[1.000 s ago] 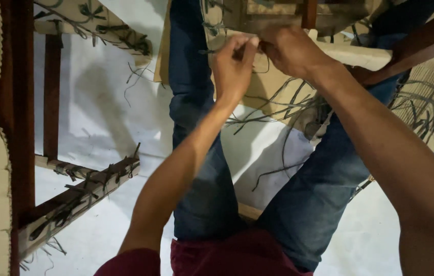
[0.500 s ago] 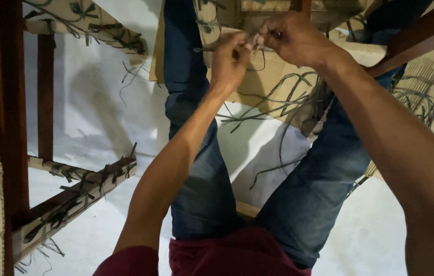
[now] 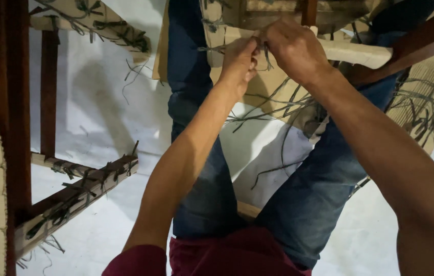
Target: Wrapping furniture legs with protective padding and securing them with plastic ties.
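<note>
Head view: my left hand (image 3: 238,61) and my right hand (image 3: 292,48) meet at pale wooden rail (image 3: 352,51) of chair frame lying across my knees. Left fingers pinched shut on thin dark cane strand (image 3: 212,49), strand running leftward from fingertips. Right fingers curled closed at same spot; what they grip cannot be told. Loose cane strands (image 3: 278,110) hang below rail, between my jeans (image 3: 201,189). Second wooden frame (image 3: 74,194), wrapped with strand ends, stands at left on white floor (image 3: 99,117).
</note>
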